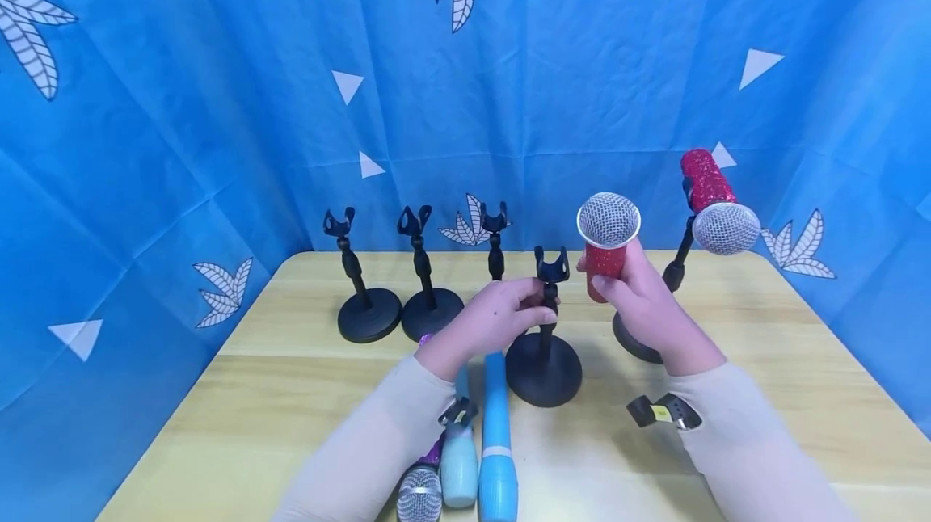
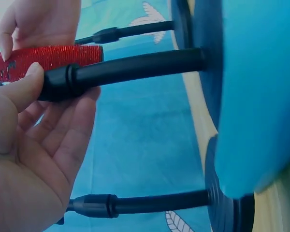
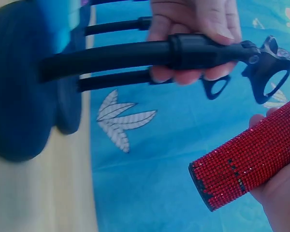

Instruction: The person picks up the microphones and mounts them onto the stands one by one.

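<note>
My left hand pinches the post of a black microphone stand near its top, just under the U-shaped clip. In the left wrist view, thumb and fingers wrap the stand's thick collar. To the right, my right hand grips a red rhinestone-covered microphone by its handle, silver mesh head up. The right wrist view shows the microphone's dark butt end apart from the stand's clip. That clip holds nothing.
Three more black stands with bare clips stand at the back left. At the right, a stand holds a glittery red microphone. Blue microphones and a purple one with a silver mesh head lie at the table's front. Blue cloth hangs behind.
</note>
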Available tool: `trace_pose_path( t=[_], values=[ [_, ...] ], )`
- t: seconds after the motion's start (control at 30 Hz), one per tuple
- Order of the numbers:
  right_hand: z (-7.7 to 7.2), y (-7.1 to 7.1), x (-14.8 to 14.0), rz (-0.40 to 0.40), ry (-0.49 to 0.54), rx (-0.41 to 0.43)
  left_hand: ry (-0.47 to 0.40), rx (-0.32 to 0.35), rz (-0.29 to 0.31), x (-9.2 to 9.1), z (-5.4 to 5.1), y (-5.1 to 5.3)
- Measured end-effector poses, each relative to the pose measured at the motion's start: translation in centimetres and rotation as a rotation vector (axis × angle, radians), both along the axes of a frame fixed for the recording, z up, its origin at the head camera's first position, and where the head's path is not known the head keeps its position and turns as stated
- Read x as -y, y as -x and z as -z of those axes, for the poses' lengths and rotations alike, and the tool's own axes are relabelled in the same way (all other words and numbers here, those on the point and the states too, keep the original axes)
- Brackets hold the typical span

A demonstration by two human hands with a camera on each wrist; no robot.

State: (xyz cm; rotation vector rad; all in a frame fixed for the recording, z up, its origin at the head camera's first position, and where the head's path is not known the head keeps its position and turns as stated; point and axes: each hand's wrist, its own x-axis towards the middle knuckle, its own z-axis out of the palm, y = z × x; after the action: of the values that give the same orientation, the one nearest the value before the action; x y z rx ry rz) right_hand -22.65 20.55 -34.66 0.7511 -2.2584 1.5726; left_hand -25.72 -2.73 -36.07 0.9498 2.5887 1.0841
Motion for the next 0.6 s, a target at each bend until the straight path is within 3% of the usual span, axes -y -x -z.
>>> trace_pose_path(
  t=[0.2,0.33,0.6],
  values=[
    [-1.9,1.5,1.4,0.001,0.098,-0.006,-0.019,-0.065,0.022,0.4,-0.1,-0.4],
    [-2.8,2.4,2.2,-0.023,0.16,-0.018,-0.019,-0.068,0.043,0.4,-0.2,-0.4],
    [-2.5,3.8,3.6,-0.065,0.116,-0.034,-0.031,-0.032,0.041,0.5,0.1,-0.1]
  ],
)
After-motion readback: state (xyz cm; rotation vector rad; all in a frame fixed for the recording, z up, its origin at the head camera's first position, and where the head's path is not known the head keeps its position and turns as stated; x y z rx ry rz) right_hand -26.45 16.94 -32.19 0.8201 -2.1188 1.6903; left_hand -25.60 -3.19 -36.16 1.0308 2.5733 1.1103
